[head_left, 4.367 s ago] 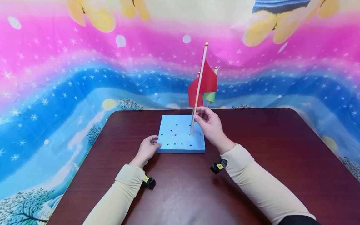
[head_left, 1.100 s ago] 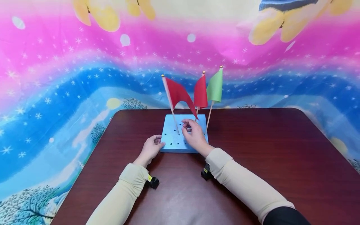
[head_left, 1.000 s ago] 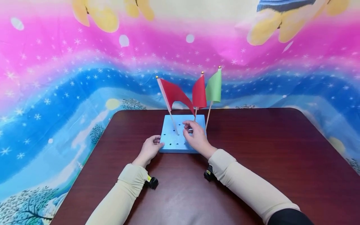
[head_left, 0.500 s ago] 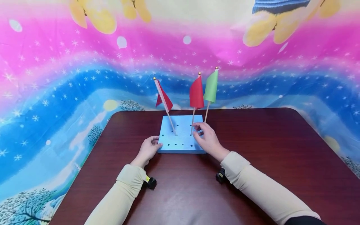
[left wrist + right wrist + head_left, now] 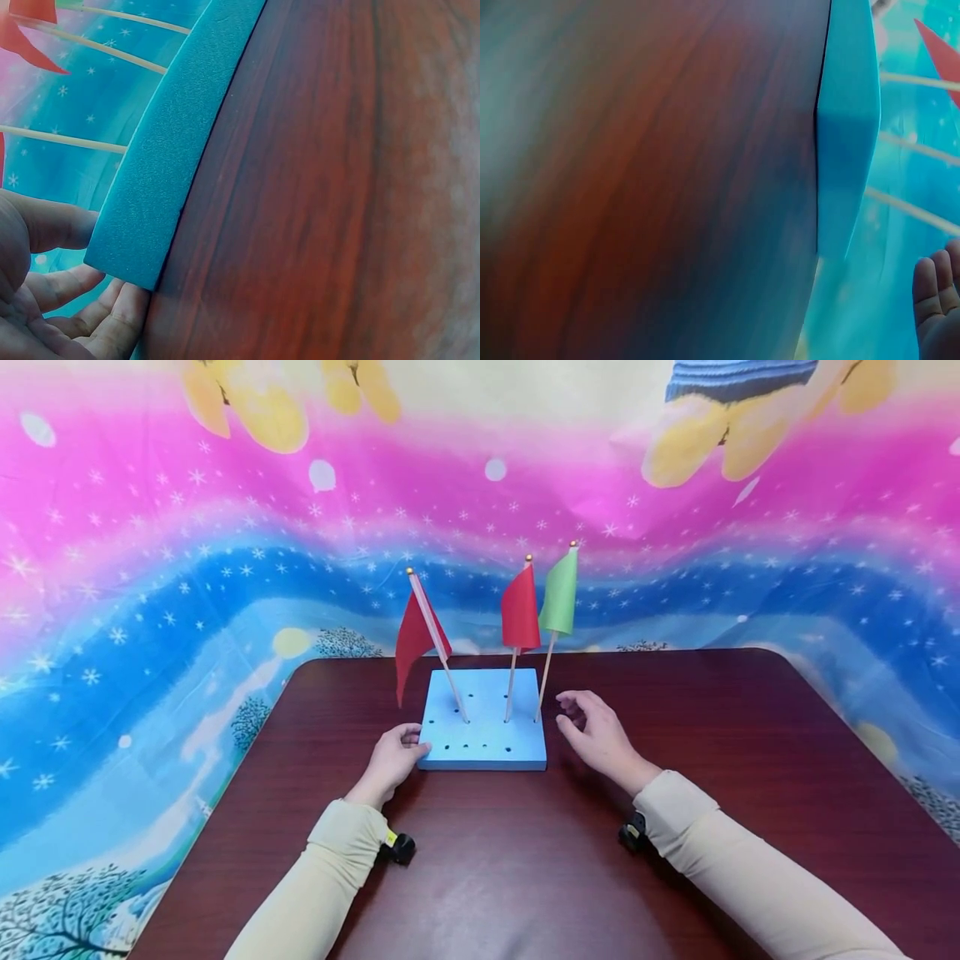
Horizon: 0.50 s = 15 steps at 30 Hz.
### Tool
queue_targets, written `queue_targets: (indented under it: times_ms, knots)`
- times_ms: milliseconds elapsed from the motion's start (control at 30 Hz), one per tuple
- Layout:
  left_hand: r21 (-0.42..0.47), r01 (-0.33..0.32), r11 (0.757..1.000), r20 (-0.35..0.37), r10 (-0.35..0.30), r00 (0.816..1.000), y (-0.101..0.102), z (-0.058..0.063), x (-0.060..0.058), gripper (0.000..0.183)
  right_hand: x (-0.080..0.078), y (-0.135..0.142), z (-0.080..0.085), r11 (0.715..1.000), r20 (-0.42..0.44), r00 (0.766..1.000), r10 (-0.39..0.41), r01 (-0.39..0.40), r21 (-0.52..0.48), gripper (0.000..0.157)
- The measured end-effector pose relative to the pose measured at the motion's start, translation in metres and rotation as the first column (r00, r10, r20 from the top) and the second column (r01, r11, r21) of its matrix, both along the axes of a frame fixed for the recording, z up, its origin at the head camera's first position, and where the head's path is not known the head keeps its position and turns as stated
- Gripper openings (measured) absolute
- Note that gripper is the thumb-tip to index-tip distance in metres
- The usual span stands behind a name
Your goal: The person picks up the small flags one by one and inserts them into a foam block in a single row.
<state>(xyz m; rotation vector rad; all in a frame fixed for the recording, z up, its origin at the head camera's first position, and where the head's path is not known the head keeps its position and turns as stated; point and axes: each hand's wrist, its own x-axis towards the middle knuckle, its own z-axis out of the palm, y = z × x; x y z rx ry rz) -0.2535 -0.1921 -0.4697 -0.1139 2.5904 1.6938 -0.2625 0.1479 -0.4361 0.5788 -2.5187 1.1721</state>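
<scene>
A light-blue square board (image 5: 487,760) with several small holes lies on the table. Three flags on thin sticks stand in it: a red flag (image 5: 429,639) leaning left, another red flag (image 5: 521,608), and a green flag (image 5: 559,593) at the right edge. My left hand (image 5: 392,760) holds the board's front left corner; in the left wrist view the thumb lies on the top edge, fingers (image 5: 112,319) against the side. My right hand (image 5: 596,735) is held to the right of the board, fingers loosely bent and nothing between them. In the right wrist view its fingertips (image 5: 924,274) show at the right edge.
The dark red-brown wooden table (image 5: 480,877) has rounded far corners. Behind it hangs a colourful patterned cloth (image 5: 225,552). Black wrist cameras (image 5: 399,848) sit on both cuffs.
The left red flag was carried from the right side into a hole further left, and the right hand let go. That flag's cloth swung left, and the hand withdrew right. The left hand stayed.
</scene>
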Motion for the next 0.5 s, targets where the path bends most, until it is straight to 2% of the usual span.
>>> queue_targets:
  times_ms: [300,500]
  knots:
    - [-0.021,0.005,1.000,0.011,-0.005,1.000,-0.004,-0.005,-0.003,0.046,-0.007,0.037,-0.006,0.991,0.073,0.995,-0.063,0.054,0.123,0.036]
    - [-0.059,0.030,0.998,0.021,-0.029,0.999,-0.011,0.000,0.001,0.050,-0.010,0.050,-0.013,0.974,0.136,0.987,-0.083,0.052,0.220,0.045]
